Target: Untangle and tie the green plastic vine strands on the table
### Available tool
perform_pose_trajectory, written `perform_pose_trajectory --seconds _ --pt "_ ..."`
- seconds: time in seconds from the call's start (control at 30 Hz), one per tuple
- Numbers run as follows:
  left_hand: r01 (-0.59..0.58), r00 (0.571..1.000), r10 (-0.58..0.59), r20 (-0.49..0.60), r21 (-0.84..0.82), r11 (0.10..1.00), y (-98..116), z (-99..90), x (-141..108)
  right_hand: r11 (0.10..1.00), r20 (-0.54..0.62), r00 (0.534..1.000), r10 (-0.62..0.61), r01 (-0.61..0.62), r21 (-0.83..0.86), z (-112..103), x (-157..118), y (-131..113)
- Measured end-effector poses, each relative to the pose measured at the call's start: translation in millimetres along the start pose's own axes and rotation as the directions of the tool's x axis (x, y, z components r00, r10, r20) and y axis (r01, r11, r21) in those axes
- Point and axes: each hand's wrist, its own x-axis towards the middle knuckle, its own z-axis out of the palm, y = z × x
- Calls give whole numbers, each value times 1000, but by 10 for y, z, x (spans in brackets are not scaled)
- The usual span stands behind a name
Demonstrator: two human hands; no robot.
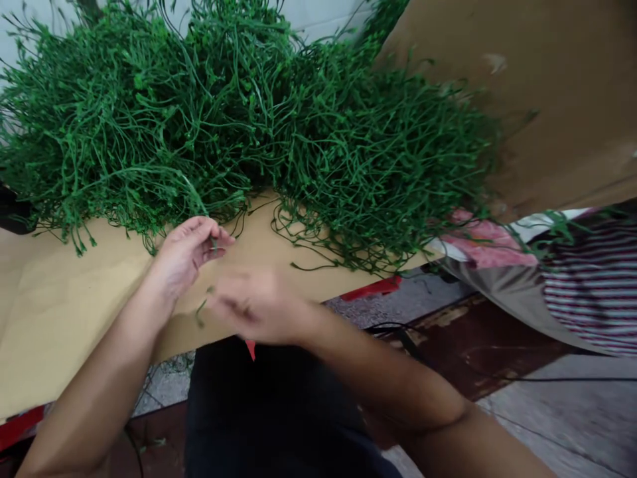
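Observation:
A thick heap of green artificial stems (164, 113) with small budded tips lies along the back of the board. My left hand (186, 249) is at the heap's front edge, thumb and fingers pinched on a thin green stem that arcs back toward the pile. Just right of it and closer to my body, my right hand (259, 302) is blurred by motion, its fingers curled. A short green stem piece (201, 312), also smeared, hangs by its fingertips and seems to be in its grip.
Tan board (54, 292) covers the worktop, with red tape (371, 289) along its front edge. A large brown cardboard sheet (562, 99) leans at the right. Below it are pink cloth (490, 240) and striped fabric (592, 285). A black cable (562, 379) crosses the floor.

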Motion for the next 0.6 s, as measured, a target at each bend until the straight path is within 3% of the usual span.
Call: perform_pose_trajectory --seconds 0.07,0.13,0.2,0.27,0.3,0.37,0.43,0.47,0.53,0.6 --pt "-1 994 -7 111 73 997 -25 16 -16 967 -189 973 130 -167 -194 -414 5 205" --pt "-23 988 -1 157 151 988 -47 42 -31 806 -416 876 244 -422 -415 -895 -35 477" --pt "-70 986 32 164 233 970 -58 78 -45 628 -506 822 262 -543 -557 -1291 -105 711" --pt "-123 981 67 183 317 940 -60 119 -61 502 -573 786 233 -602 -621 -1463 -168 822" --pt "-145 975 72 212 348 926 -60 137 -69 502 -577 785 224 -601 -622 -1443 -186 825" --pt "-171 944 50 327 353 920 -59 159 -84 639 -521 821 233 -533 -554 -1217 -179 756" --pt "-153 892 14 452 272 950 -50 150 -96 851 -388 880 275 -410 -328 -856 -116 651" --pt "-129 876 12 482 210 969 -39 133 -99 899 -328 883 335 -404 -170 -674 -69 604" --pt "-81 891 32 452 88 993 -3 80 -99 884 -183 868 462 -435 171 -384 35 542" --pt "-60 927 54 371 3 998 41 18 -87 757 -1 848 530 -473 451 -229 128 510"
